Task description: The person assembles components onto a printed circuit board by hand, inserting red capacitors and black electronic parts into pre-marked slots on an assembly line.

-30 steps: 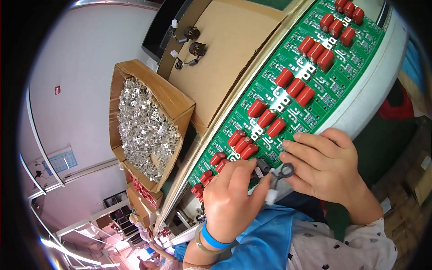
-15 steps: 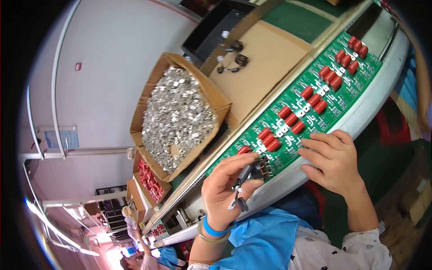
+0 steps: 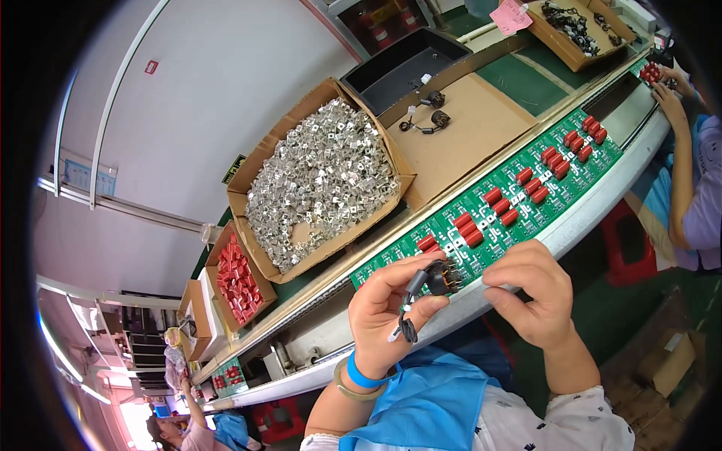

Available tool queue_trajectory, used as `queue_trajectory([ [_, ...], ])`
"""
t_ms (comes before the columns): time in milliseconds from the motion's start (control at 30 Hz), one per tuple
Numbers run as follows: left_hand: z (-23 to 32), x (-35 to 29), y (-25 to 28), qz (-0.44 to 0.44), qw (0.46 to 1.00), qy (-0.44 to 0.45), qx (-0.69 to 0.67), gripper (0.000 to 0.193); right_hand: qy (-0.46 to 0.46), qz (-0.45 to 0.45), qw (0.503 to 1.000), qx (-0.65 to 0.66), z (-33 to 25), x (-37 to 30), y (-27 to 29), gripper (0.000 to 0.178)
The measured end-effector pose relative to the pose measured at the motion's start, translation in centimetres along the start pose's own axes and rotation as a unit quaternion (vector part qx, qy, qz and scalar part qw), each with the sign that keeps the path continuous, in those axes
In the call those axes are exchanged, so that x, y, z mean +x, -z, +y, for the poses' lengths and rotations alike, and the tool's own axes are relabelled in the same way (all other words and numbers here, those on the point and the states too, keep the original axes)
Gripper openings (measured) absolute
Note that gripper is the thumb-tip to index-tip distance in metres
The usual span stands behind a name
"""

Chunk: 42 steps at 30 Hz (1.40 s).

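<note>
My left hand pinches a black round component with metal pins between thumb and fingers. A short black cable with a small white plug hangs from it against the palm. The pins point right, toward my right hand. That hand holds nothing I can see; its fingers are half curled and a gap shows between thumb and forefinger. Both hands are over the near edge of a long green circuit board, which carries groups of red capacitors. My left hand covers part of its near left end.
Beyond the board, a carton holds many small silvery metal pieces; a smaller box has red parts. Two similar black components lie on a cardboard sheet beside a black tray. A co-worker's arm is at far right.
My right hand has moved closer to the black component, its fingers going from stretched to curled. My left hand still grips the component. The whole view has shifted, showing more on the right.
</note>
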State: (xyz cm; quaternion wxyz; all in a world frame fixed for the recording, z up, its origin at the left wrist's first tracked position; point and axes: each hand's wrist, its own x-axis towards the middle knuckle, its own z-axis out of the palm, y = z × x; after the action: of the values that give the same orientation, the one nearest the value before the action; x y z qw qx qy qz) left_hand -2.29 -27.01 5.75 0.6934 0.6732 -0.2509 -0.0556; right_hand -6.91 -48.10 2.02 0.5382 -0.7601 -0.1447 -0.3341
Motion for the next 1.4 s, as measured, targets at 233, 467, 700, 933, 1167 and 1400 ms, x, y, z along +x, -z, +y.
queue_trajectory([
  [233,1.1,-1.9,1.2,0.030,1.000,0.001,0.002,0.046,0.031,-0.014,0.999,0.039,-1.1,1.7,-1.6,0.019],
  [467,0.3,-4.4,4.3,0.110,0.983,0.018,-0.145,0.059,-0.066,-0.057,0.996,0.016,0.9,3.2,-2.6,0.010],
  [700,-0.5,-5.3,5.8,0.142,0.978,0.022,-0.154,0.052,-0.042,-0.100,0.994,0.028,-1.1,3.5,-5.4,0.013],
  [933,-0.3,-6.2,5.9,0.096,0.981,0.020,-0.168,0.047,-0.046,-0.164,0.978,0.123,-4.6,3.3,-8.3,0.023],
  [1167,-0.6,-7.4,6.8,0.089,0.985,-0.007,-0.151,0.047,-0.031,-0.182,0.974,0.135,-5.6,3.0,-9.7,0.024],
  [1400,-0.6,-8.2,7.4,0.118,0.986,-0.035,-0.112,0.048,0.003,-0.142,0.983,0.119,-6.1,2.6,-11.3,0.024],
])
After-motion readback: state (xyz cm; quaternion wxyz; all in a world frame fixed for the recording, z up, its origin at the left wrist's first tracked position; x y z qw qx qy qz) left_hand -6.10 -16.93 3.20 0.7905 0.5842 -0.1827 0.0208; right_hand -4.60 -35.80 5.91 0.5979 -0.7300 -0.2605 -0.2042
